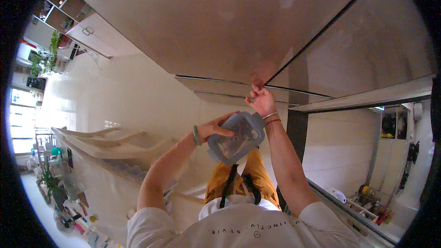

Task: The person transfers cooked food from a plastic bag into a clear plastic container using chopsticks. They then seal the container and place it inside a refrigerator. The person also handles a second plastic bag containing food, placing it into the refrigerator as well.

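Note:
My left hand (215,129), a green bangle on its wrist, grips a clear rectangular food container (238,138) with a grey-blue lid, held in front of my chest. My right hand (262,101), with thin bracelets on the wrist, is closed with its fingertips at the edge of a glossy brown-grey cabinet door (220,23), right where that door meets the neighbouring door (367,41). The container's right corner sits against my right wrist. Food shows dimly through the lid; I cannot tell what it is.
Pale glossy tiles (138,92) spread out to the left. Cream-coloured ledges (115,142) run along the left, with potted plants (43,57) and a bright window (20,119) beyond. A rack of small items (367,200) stands at the lower right.

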`<state>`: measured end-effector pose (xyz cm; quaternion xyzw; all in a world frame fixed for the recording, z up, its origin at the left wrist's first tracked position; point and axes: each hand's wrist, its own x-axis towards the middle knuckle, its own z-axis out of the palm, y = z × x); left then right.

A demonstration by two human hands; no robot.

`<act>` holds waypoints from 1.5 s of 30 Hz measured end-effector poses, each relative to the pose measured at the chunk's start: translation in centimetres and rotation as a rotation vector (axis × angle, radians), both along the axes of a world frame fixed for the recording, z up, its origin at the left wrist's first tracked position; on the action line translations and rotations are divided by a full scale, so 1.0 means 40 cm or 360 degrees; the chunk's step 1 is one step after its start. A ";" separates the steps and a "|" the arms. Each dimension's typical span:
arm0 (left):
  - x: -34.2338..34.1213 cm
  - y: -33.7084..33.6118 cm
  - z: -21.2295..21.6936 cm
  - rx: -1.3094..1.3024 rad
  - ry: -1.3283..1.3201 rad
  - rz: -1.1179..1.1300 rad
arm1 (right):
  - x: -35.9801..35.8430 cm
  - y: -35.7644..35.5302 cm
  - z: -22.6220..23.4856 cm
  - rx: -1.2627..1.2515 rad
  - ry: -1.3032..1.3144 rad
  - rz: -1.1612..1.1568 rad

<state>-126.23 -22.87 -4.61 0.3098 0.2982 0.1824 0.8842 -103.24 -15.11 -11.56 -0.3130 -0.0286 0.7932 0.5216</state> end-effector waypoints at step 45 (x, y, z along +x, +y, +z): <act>0.245 -0.188 0.245 0.0143 0.0073 0.0396 | 0.244 0.052 -0.124 0.0199 0.0491 -0.0482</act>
